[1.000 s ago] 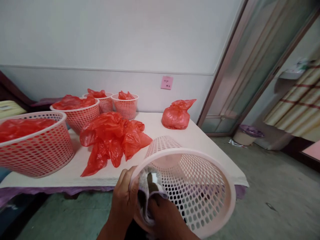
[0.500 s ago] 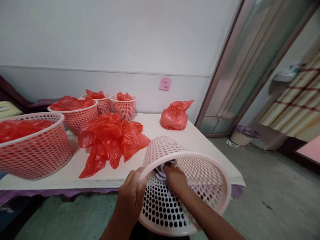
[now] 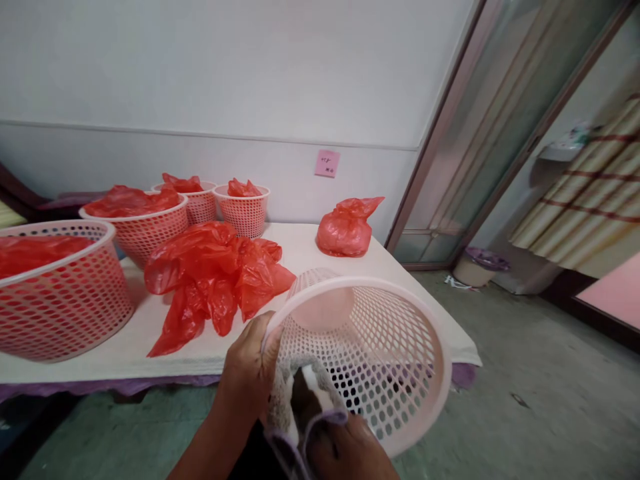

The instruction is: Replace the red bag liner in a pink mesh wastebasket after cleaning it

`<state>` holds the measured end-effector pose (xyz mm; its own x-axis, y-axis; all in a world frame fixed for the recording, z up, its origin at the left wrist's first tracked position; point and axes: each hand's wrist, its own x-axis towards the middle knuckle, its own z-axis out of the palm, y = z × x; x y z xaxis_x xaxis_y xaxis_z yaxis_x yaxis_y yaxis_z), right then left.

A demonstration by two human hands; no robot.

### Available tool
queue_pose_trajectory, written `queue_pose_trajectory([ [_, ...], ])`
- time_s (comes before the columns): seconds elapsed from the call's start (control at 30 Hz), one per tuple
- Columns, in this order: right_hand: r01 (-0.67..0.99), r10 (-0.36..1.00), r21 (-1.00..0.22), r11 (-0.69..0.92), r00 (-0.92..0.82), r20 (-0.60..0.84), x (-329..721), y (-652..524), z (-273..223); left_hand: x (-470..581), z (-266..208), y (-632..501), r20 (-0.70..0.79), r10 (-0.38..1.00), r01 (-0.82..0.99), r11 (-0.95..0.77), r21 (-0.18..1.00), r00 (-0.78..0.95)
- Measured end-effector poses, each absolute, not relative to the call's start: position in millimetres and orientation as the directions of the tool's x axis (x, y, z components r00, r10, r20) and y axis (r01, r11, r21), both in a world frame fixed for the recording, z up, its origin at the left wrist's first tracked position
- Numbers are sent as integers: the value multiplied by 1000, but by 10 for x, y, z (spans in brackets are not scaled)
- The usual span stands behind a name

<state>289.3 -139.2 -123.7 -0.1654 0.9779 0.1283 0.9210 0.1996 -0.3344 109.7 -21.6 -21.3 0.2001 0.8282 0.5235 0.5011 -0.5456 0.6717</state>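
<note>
A pale pink perforated plastic basket (image 3: 395, 333) lies tilted on its side, its round mouth turned toward me. My left hand (image 3: 250, 360) grips the left part of its rim, thumb on the inner side. In my right hand (image 3: 345, 447) is a bunched grey-and-white cloth (image 3: 315, 393) with purple edging, held at the lower left of the basket's mouth against the inner wall. Folds of the cloth hide some of the right fingers. Just behind the basket, crumpled red plastic bags (image 3: 215, 273) lie on the white-covered table (image 3: 305, 240).
Several pink baskets lined with red bags (image 3: 135, 227) stand on the left. A knotted red bag (image 3: 345, 230) sits at the back right, below a pink note (image 3: 327, 163) on the wall. A waste bin (image 3: 475, 267) stands on the floor by the glass door (image 3: 450, 133).
My right hand has drawn the cloth from deep inside the basket toward its near lower-left rim. The basket's mouth has turned up somewhat, showing its bottom. My left hand keeps its rim hold.
</note>
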Motion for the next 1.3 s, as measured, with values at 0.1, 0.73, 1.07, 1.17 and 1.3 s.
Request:
queue_pose_trajectory([
  [0.1,939,926,-109,325,-293,236,2908,-1319,-1343,1136,-155,-201,484,852,479,-515,711,198],
  [0.73,916,953,-273,295,-302,18,2748,-926,-925,1166,-452,-448,602,785,439,-598,671,148],
  [1.07,988,992,90,-127,126,8,3450,-130,-775,1197,-404,-417,627,721,510,-673,535,295],
  [1.17,999,998,17,-51,52,-40,3369,-191,-848,1207,-398,-417,650,701,543,-682,491,293],
  [1.3,976,985,-188,112,-134,-109,3090,-589,-920,1205,-370,-357,668,667,554,-709,436,330],
])
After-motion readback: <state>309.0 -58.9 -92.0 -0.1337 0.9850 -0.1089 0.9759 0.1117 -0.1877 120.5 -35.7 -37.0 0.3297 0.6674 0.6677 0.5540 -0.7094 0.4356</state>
